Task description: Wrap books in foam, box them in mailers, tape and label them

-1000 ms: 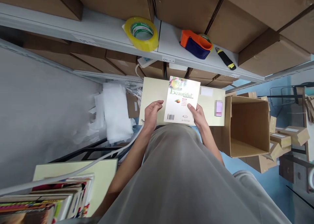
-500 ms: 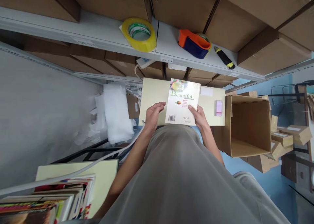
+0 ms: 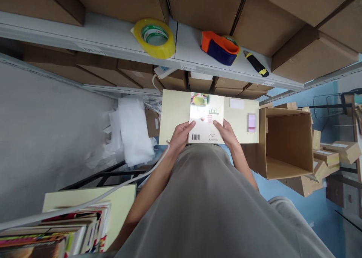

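Observation:
A thin white booklet (image 3: pixel 206 116) with green lettering and a barcode lies on a pale yellow tabletop (image 3: pixel 174 111) in front of me. My left hand (image 3: pixel 181 134) grips its lower left edge, thumb on top. My right hand (image 3: pixel 226 132) grips its lower right edge in the same way. Glare washes out part of the cover.
An open empty cardboard box (image 3: pixel 285 141) stands right of the tabletop. On the shelf above lie a yellow tape roll (image 3: pixel 154 37), an orange-blue tape dispenser (image 3: pixel 219 47) and a utility knife (image 3: pixel 256 64). White foam sheets (image 3: pixel 132 130) lie at left. Stacked books (image 3: pixel 53 231) sit bottom left.
My left hand has moved right and taken hold of the booklet's left edge. The booklet has settled flatter and lower on the tabletop.

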Motion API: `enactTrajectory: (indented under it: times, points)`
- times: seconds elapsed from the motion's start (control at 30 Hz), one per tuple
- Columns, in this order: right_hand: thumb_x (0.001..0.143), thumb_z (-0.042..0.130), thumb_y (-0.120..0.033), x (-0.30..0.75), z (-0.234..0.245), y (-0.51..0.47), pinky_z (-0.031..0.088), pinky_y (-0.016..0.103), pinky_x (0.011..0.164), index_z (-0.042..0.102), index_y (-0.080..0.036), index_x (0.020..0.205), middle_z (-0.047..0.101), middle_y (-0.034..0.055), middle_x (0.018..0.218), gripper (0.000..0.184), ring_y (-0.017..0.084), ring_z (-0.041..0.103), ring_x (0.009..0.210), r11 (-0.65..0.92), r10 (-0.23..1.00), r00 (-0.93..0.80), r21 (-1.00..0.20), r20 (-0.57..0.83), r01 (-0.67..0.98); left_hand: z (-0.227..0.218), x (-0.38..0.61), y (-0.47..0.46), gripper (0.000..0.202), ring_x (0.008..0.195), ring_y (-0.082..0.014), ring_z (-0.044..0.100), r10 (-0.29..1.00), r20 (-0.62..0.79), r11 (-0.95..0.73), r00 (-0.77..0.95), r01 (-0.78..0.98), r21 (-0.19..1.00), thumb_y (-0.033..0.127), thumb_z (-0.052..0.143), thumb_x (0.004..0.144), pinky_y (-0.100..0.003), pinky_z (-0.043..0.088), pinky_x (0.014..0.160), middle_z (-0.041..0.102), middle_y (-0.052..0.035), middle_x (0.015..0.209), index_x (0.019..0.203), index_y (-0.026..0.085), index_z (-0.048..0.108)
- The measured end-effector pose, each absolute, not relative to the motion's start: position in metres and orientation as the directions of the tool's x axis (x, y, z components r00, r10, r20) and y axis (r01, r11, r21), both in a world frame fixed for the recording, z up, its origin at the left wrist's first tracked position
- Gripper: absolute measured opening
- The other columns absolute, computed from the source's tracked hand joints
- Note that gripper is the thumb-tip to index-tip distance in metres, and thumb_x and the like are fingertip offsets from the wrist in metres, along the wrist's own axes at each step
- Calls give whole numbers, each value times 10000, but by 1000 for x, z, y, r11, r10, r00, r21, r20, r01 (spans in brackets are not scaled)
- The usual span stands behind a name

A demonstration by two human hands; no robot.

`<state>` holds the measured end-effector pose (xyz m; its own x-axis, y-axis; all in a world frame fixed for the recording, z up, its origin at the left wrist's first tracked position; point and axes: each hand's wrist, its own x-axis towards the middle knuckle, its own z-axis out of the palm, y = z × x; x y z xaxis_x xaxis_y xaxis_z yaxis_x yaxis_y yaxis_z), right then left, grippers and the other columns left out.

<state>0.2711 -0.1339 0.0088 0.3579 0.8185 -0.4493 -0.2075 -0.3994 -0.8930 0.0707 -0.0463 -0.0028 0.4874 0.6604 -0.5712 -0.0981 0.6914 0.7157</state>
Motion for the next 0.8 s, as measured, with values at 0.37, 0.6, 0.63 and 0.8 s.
enactTrajectory:
  times: [0.37, 0.6, 0.63, 0.8]
  points:
    - [897, 778, -845, 219, -2, -113, 647, 505, 1148, 811, -223, 1233, 870, 107, 1236, 708, 328, 814, 1164, -368, 846, 396, -929, -356, -49, 13, 76, -67, 475, 1365, -393, 760, 872, -262, 196, 414, 194, 961, 376, 969, 726, -465, 608, 1173, 867, -103, 1262, 1184, 288, 880]
    - [816, 836, -867, 258, 6, -122, 672, 488, 1079, 802, -249, 1237, 878, 78, 1221, 748, 339, 803, 1215, -348, 871, 253, -892, -422, -290, -15, 55, -25, 752, 1481, -383, 693, 897, -402, 406, 184, 19, 914, 551, 1016, 730, -496, 559, 1255, 797, -191, 1456, 1355, 191, 799]
    - [810, 852, -858, 261, 7, -125, 676, 491, 1069, 804, -250, 1238, 880, 75, 1213, 745, 341, 805, 1207, -354, 873, 233, -886, -428, -299, -20, 53, -20, 724, 1421, -387, 730, 854, -462, 483, 238, -32, 875, 601, 1014, 719, -500, 577, 1229, 828, -193, 1379, 1277, 180, 826]
    - [764, 906, -797, 269, -6, -124, 673, 461, 1049, 771, -262, 1247, 879, 69, 1247, 733, 317, 808, 1195, -375, 865, 196, -855, -462, -360, -21, 52, -17, 630, 1111, -330, 824, 794, -523, 576, 310, -107, 811, 565, 1072, 591, -472, 641, 1097, 880, -125, 1063, 1041, 184, 849]
